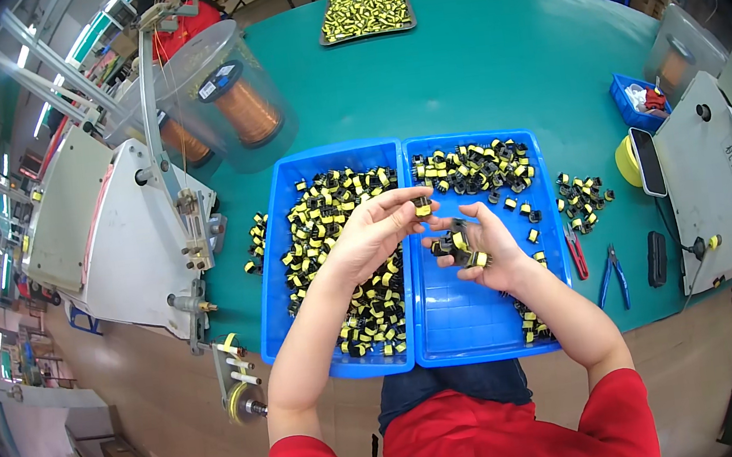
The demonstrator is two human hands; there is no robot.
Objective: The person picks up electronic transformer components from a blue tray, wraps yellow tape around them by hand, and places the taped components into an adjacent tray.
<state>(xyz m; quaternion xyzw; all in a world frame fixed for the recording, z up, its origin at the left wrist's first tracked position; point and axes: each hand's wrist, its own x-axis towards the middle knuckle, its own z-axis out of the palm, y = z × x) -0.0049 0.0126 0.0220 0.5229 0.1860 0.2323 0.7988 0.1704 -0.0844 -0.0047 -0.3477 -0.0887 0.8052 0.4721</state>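
The left hand is raised over the seam between two blue trays, its thumb and forefinger pinched on one small yellow-and-black component. The right hand sits at 4 o'clock from the left hand, just beside it, fingers curled around a cluster of similar components resting in its palm. The pinched component lies between the two hands, at 11 o'clock from the held cluster. The left tray carries a dense heap of yellow-and-black parts across most of its floor. The right tray holds parts mainly along its far edge at 12 o'clock, with a few at its near right corner; its near floor is bare. A small loose pile of parts lies on the green worktop at 3 o'clock from the right tray. Red-handled cutters and blue-handled pliers lie at 4 o'clock from that pile. A winding machine stands at 9 o'clock from the trays, with a copper wire spool at 11 o'clock.
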